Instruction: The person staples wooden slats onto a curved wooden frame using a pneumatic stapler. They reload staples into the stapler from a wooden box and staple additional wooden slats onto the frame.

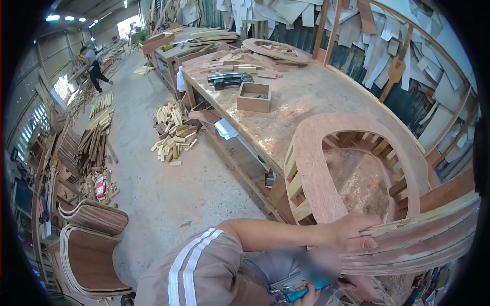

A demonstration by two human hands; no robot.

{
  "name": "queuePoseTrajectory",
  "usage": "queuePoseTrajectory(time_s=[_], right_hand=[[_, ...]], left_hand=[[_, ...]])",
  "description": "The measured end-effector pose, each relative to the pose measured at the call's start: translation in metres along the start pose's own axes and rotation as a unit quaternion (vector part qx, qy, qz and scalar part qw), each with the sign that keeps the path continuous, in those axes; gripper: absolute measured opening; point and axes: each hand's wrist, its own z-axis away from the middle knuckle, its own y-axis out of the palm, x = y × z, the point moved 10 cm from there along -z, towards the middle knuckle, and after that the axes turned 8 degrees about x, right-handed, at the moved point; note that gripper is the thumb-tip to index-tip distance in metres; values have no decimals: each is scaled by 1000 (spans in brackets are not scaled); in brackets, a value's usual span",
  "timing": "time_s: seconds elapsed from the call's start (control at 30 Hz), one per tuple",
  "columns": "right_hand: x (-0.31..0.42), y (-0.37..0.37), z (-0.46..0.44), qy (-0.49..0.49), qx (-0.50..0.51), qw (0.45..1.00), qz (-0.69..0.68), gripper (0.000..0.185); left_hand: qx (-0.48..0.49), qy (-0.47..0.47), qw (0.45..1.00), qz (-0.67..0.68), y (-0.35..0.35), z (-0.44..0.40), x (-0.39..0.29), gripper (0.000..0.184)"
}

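My left hand (354, 233) comes out of a striped sleeve and grips the upper edge of a stack of curved wooden strips (418, 237), fingers bent over it. At the bottom, my right hand (309, 296) is closed on a teal tool (296, 294), which is partly cut off by the frame edge. A blurred patch hides what lies just above that tool. Beyond my left hand, an oval wooden frame (316, 168) with short upright blocks under its rim sits on the workbench (291, 109).
Farther along the bench are an open wooden box (253, 97), a dark tool (229, 80) and wood pieces. Wood blocks (173, 135) are heaped on the floor. Curved panels (94, 252) stand at lower left. A person (95, 69) is far back at left.
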Motion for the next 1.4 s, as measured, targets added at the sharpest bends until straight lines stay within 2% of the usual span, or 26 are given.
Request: queuePoseTrajectory(time_s=[0.57,0.83,1.2,1.4], right_hand=[[-9,15,-24,51,23,998,15,34],[-10,15,-27,56,22,998,18,35],[-13,10,-25,55,19,998,23,37],[-10,10,-26,57,24,997,42,37]], left_hand=[[-11,21,1000,14,-1,5,0,56],[46,6,999,0,3,6,9,60],[53,-2,998,-16,3,19,16,69],[59,-43,997,-4,7,40,37,76]])
